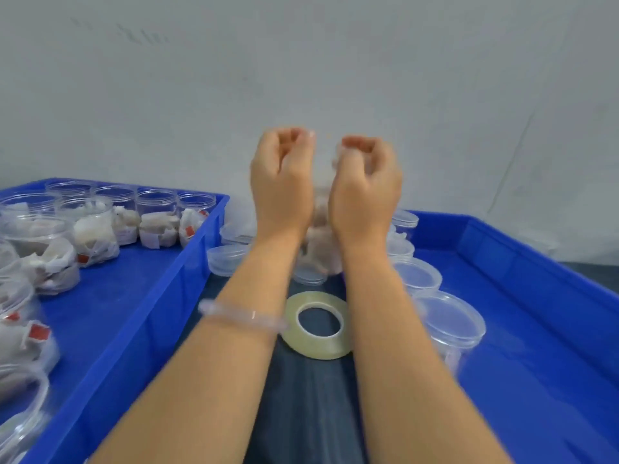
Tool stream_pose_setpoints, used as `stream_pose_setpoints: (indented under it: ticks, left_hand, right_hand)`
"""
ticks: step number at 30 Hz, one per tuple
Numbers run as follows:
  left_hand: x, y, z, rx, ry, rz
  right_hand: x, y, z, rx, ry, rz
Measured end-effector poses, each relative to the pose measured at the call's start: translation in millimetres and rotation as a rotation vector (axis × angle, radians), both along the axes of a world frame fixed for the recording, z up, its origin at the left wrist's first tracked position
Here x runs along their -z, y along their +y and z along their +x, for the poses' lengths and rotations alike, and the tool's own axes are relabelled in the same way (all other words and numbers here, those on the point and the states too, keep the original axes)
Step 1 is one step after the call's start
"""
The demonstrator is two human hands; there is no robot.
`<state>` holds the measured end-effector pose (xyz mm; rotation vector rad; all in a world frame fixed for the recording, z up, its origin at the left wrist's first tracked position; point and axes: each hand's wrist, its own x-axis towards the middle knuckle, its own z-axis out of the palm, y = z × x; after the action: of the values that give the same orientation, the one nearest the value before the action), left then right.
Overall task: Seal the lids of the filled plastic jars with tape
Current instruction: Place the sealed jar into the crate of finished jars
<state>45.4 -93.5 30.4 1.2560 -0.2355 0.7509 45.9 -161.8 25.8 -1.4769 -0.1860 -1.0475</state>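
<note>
You are at a dark, matte tabletop [311,396] that runs up to a plain grey-white wall [301,61]. A blue plastic crate [150,313] stands on your left and a second blue plastic crate [502,242] on your right, with the dark strip of table between them.

The flat roll of clear, yellowish tape [318,348] lies on that strip between your forearms. Its hole faces up, so its axis stands upright from the table.

The left crate holds open clear plastic jars filled with white sachets [155,216], all upright with their mouths up. In the right crate, clear jars with lids on [449,323] stand in a row along its near wall, lids up. Loose clear round lids [227,259] lie at the far end of the table strip.

Your left hand [283,182] and right hand [365,185] are raised side by side before the wall, apart, backs toward you, fingers curled inward. Blur hides whether either pinches anything. Between your wrists shows a blurred clear jar with pale contents [318,242]. Its long axis looks upright, but I cannot tell which end is the lid or whether you touch it. A pale beaded bracelet [241,318] circles your left forearm.
</note>
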Motion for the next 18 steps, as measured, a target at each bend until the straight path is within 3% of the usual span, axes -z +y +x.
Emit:
stream_pose_setpoints:
  ticks: [3, 5, 10, 18]
  left_hand:
    - [-36.5, -32.9, 27.5, 0.081, 0.127, 0.084]
    - [-42.4, -63.6, 37.4, 0.199, 0.137, 0.27]
    - [-4.4, -123.4, 58.7, 0.54, 0.157, 0.568]
    - [40.3, -170.6, 108.8, 0.547, 0.25, 0.778]
  right_hand:
    - [-35.7, -38.6, 16.2, 0.16, -0.007, -0.14]
    - [-43.1, -72.4, 24.5, 0.27, 0.009, -0.196]
    - [-1.5, -154.5, 43.5, 0.492, 0.106, -0.328]
    - [49.6, -214.8, 89.0, 0.525, 0.381, -0.457]
